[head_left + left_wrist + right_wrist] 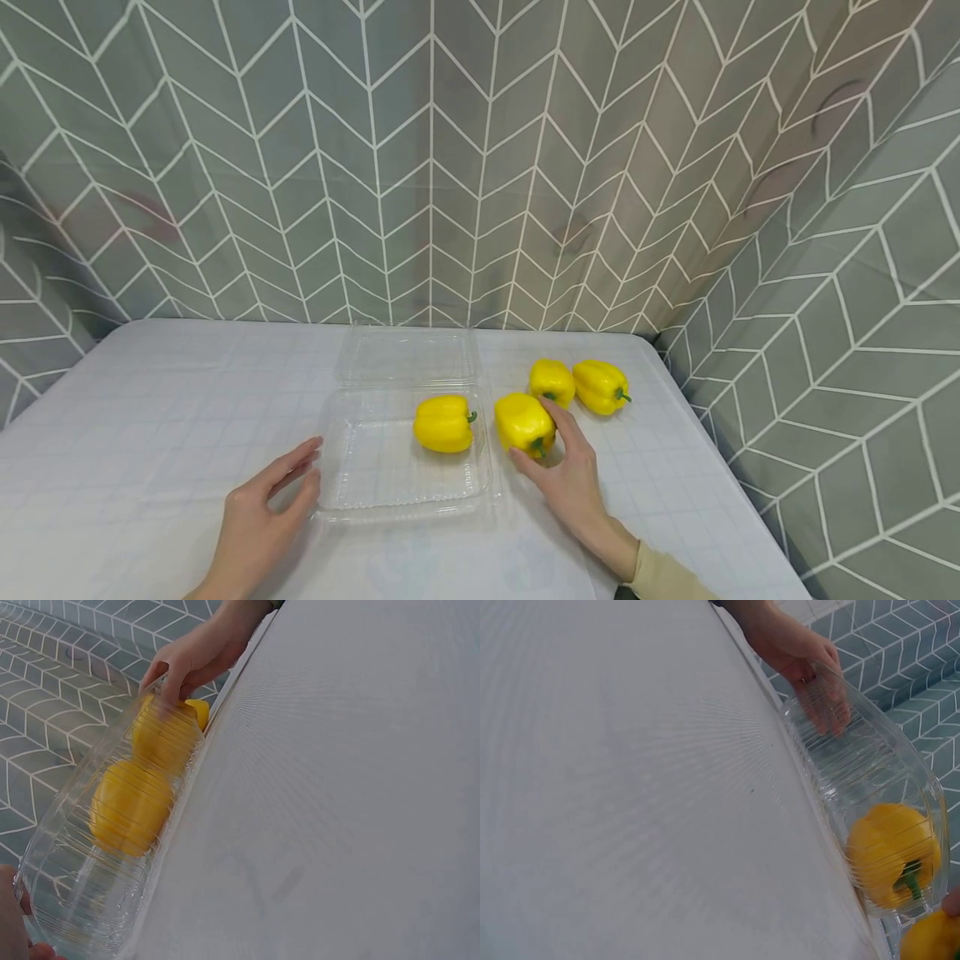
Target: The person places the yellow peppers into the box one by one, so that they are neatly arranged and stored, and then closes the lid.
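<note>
A clear plastic clamshell container (382, 492) lies with its lid (408, 354) folded back on the far side. One yellow bell pepper (442, 423) rests on its side in the right part of the base, its green stem facing right. My right hand (573, 483) grips a second yellow bell pepper (521, 421) between thumb and fingers, just outside the container's right wall. At the left wall is my left hand (258, 517), fingers loosely bent; its fingertips (836, 724) show through the clear plastic in the right wrist view, and firm contact is hard to judge.
Two more yellow bell peppers stand behind the right hand: one nearer the container (551, 379), the other farther right (600, 386). A pale cloth covers the table (187, 392). Grey patterned curtains (450, 167) hang behind it and along the right side.
</note>
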A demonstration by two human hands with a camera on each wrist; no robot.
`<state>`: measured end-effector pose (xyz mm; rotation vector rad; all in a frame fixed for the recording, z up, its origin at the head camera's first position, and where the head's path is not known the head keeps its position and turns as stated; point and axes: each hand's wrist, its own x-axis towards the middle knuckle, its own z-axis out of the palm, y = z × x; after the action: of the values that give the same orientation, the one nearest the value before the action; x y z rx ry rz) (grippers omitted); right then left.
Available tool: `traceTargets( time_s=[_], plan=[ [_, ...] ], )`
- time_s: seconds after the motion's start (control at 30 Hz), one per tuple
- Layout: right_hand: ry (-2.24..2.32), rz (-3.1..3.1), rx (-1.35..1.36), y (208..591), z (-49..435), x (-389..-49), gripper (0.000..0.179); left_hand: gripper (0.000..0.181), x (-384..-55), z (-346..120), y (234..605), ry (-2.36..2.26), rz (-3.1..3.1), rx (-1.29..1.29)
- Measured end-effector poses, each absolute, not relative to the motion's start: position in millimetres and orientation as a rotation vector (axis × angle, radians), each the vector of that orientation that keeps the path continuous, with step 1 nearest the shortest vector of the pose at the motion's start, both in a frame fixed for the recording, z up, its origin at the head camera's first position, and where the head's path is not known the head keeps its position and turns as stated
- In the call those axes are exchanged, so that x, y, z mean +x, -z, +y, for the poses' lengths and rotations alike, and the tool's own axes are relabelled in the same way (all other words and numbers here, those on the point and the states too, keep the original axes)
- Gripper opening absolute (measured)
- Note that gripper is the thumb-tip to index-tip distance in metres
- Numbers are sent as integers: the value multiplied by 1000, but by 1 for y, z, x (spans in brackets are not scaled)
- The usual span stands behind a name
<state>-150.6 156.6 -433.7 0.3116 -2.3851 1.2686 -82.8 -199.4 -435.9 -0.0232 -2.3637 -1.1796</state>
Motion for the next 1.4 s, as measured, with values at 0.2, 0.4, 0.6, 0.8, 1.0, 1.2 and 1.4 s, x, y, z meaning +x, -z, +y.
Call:
traceTargets(
  time_s=[0.2, 0.4, 0.6, 0.8, 1.0, 1.2, 1.4],
  plan=[
    [-1320, -2373, 312, 431, 157, -151, 78, 39, -83, -198, 435, 1174, -2361, -24],
    [-1329, -2363, 309, 427, 158, -151, 76, 39, -83, -198, 434, 1178, -2357, -25],
    [-1316, -2355, 308, 423, 158, -152, 77, 39, -82, -198, 435, 1194, -2352, -19],
    [-1335, -2343, 311, 420, 159, -152, 79, 39, -82, -199, 436, 1195, -2347, -24],
    [-1363, -2325, 336, 417, 159, -152, 81, 40, -82, -199, 437, 1196, -2350, -28],
    [-1408, -2334, 329, 412, 158, -151, 80, 39, -82, -199, 437, 1188, -2347, -36],
    [-1467, -2308, 382, 407, 156, -151, 79, 40, -82, -200, 437, 1188, -2337, -45]
  ],
)
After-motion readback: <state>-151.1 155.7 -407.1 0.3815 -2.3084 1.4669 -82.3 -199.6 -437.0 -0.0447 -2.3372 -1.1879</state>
